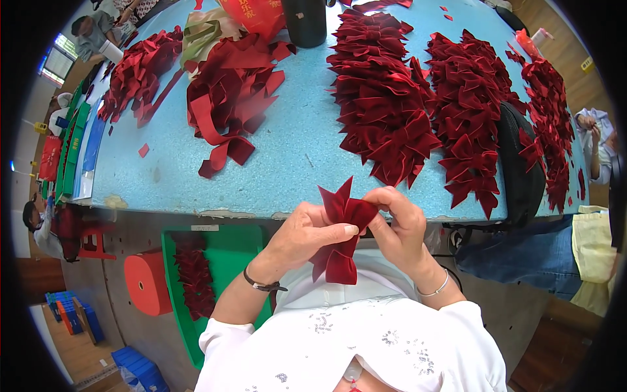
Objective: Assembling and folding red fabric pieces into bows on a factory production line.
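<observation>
A dark red velvet bow [341, 264] is held up between my two hands, just in front of the table's near edge. My left hand [304, 236] closes around its middle, the thumb pressed across the front. With thumb and fingers my right hand [398, 225] pinches the bow's right upper loop. Pointed ribbon tails stick up above my left fingers. Beyond my hands, a long heap of finished-looking red bows [382, 98] lies on the blue table [281, 173].
More bow rows [467, 111] lie to the right beside a black bag [519, 170]. Loose red ribbons [228, 98] and a dark cup [305, 23] are farther back. A green tray [225, 255] with bows and a red ribbon roll [147, 282] stand lower left. Other people are around the table.
</observation>
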The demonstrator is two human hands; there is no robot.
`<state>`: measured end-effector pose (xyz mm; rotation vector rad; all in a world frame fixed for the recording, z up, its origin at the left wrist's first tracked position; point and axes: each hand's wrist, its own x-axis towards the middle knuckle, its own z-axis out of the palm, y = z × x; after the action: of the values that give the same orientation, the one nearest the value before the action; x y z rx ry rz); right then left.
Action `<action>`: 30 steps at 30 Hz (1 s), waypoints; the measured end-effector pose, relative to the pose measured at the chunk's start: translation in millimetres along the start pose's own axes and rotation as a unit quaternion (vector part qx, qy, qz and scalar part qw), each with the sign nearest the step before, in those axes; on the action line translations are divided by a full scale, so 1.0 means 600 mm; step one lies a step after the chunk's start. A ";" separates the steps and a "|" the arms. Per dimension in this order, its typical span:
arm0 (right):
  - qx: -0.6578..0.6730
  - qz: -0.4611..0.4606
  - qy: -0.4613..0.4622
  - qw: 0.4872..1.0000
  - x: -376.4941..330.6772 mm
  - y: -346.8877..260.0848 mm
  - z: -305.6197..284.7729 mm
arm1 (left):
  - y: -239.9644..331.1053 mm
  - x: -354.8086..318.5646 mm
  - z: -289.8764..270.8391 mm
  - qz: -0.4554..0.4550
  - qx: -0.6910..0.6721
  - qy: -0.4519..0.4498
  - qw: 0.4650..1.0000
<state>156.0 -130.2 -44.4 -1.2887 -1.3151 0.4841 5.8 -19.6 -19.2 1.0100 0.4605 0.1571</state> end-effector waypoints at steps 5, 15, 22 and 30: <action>0.016 0.053 0.073 0.996 -0.003 -0.018 0.023 | -0.010 0.003 -0.011 -0.014 -0.009 -0.013 1.000; -0.051 0.062 -0.005 0.997 0.014 -0.013 0.005 | -0.003 0.003 -0.011 -0.024 0.039 -0.035 0.998; 0.066 0.118 0.071 0.988 0.008 -0.012 0.019 | -0.017 0.006 -0.005 -0.017 0.031 -0.008 0.999; -0.090 0.047 0.067 0.993 0.006 -0.001 0.017 | -0.012 0.008 0.003 0.029 0.150 0.013 0.988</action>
<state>147.7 -123.3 -44.9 -1.5104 -1.2105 0.3431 10.0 -23.1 -25.5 1.3194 0.4890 0.1560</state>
